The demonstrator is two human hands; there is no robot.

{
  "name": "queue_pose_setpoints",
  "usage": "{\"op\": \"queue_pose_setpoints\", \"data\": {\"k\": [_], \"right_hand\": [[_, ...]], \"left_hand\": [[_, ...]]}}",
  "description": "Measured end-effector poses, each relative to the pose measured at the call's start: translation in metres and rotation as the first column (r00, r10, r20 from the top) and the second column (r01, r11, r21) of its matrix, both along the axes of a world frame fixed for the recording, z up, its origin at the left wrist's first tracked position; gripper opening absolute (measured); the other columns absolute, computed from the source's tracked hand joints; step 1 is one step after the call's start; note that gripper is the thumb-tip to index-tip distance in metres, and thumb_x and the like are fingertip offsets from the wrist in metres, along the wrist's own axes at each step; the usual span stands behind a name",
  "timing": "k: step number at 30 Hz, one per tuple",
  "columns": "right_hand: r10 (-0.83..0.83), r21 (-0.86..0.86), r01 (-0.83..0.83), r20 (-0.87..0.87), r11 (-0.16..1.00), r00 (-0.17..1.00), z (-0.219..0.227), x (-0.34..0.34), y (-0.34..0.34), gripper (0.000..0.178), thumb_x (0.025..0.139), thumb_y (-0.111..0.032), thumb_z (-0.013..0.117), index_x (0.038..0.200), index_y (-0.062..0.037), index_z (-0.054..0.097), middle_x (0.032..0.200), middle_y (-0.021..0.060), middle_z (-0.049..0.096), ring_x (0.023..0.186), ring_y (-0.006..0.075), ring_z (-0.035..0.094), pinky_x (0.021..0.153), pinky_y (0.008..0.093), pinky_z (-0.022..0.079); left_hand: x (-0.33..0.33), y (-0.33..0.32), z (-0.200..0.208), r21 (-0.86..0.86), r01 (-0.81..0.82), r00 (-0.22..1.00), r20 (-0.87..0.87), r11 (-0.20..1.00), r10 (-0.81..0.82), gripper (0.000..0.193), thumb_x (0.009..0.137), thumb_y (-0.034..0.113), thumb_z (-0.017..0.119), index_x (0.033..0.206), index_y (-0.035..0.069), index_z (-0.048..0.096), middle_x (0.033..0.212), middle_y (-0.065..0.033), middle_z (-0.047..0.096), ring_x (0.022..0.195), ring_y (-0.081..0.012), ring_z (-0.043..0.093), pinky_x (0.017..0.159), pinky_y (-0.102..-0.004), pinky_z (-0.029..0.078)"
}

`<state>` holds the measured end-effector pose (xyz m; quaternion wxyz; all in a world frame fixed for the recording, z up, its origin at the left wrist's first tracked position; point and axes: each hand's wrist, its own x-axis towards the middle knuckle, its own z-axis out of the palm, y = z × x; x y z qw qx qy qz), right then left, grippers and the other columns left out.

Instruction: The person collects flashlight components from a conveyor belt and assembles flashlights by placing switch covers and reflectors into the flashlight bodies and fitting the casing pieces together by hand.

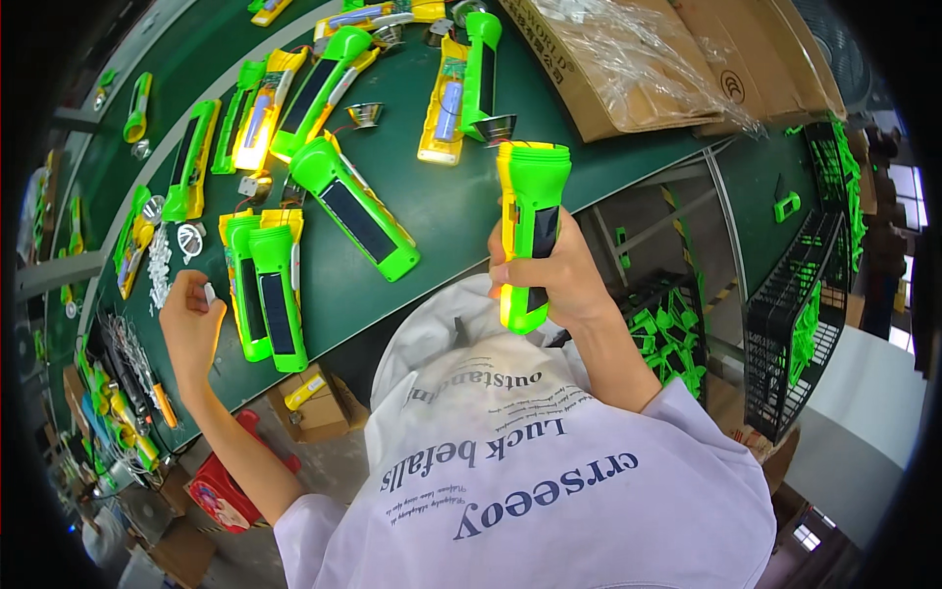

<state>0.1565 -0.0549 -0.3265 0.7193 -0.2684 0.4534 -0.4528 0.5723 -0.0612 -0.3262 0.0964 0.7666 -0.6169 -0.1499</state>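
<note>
My right hand (564, 270) is wrapped round a green and yellow flashlight (535, 182), held upright with its wide head at the top and a dark panel along its side. On the left, over the table edge, my left hand (189, 319) pinches a small white plastic piece (209, 293) between thumb and fingers. Just beyond that hand lies a pile of small white pieces (158, 265), with a white cone-shaped reflector (191, 240) beside it. Two flashlights (279, 304) lie side by side between my hands, and another flashlight (355, 211) rests farther in.
Several opened flashlight bodies (257, 113) with blue batteries and wired reflectors cover the green table (412, 187). A cardboard box (618, 108) with clear plastic wrap stands at the back right. Black crates (800, 324) of green parts are on the right; a red stool (240, 481) is below left.
</note>
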Motion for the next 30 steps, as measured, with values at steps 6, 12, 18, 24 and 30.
{"op": "queue_pose_setpoints", "data": {"k": [6,12,18,24,30], "right_hand": [[0.046,-0.027,-0.044,0.071,0.999,0.996,0.005,0.001,0.006,0.054,0.06,0.007,0.067,0.11,-0.0013,0.049,0.077,0.0088,0.058,0.064,0.0195,0.062,0.057,0.035,0.055],[0.116,-0.038,-0.113,0.077,0.993,0.99,0.004,0.002,0.007,0.056,0.061,0.008,0.068,0.11,-0.0039,0.045,0.082,0.0102,0.059,0.065,0.0201,0.062,0.06,0.0355,0.054],[0.101,-0.107,-0.103,-0.031,0.989,0.994,0.007,0.001,0.013,0.069,0.06,0.007,0.07,0.123,-0.0036,0.044,0.094,0.0068,0.057,0.079,0.0144,0.061,0.066,0.0311,0.054],[0.064,-0.132,-0.071,-0.06,0.989,0.996,0.01,0.002,0.013,0.074,0.06,0.007,0.07,0.128,-0.0048,0.044,0.099,0.0048,0.056,0.082,0.012,0.059,0.067,0.0286,0.053],[0.04,-0.169,-0.048,-0.049,0.984,0.998,0.011,0.005,0.014,0.071,0.062,0.006,0.069,0.128,-0.0049,0.045,0.1,0.0037,0.056,0.086,0.0097,0.058,0.068,0.0268,0.051]], "left_hand": [[-0.119,0.012,0.031,-0.321,-0.036,0.465,-0.843,0.946,-0.269,0.03,0.073,-0.009,0.064,0.102,-0.002,0.057,0.099,-0.0053,0.055,0.086,-0.0129,0.059,0.079,-0.0271,0.051],[-0.229,0.01,0.02,-0.332,0.138,0.093,-0.934,0.933,-0.345,0.034,0.07,-0.015,0.066,0.101,-0.004,0.057,0.097,-0.0066,0.055,0.086,-0.0129,0.06,0.079,-0.0273,0.052],[-0.243,0.003,0.024,-0.216,0.18,0.064,-0.971,0.96,-0.23,0.029,0.073,-0.012,0.067,0.1,-0.005,0.057,0.093,-0.0059,0.059,0.082,-0.0109,0.061,0.077,-0.0252,0.052],[-0.249,0.002,0.027,-0.21,0.186,0.139,-0.961,0.96,-0.237,0.027,0.075,-0.01,0.069,0.1,-0.006,0.059,0.092,-0.0056,0.062,0.085,-0.0112,0.063,0.076,-0.0258,0.054],[-0.259,0.01,0.022,-0.383,0.121,0.364,-0.841,0.916,-0.4,0.019,0.074,-0.008,0.07,0.093,-0.005,0.066,0.089,-0.0093,0.065,0.075,-0.0134,0.066,0.069,-0.0262,0.055]]}}
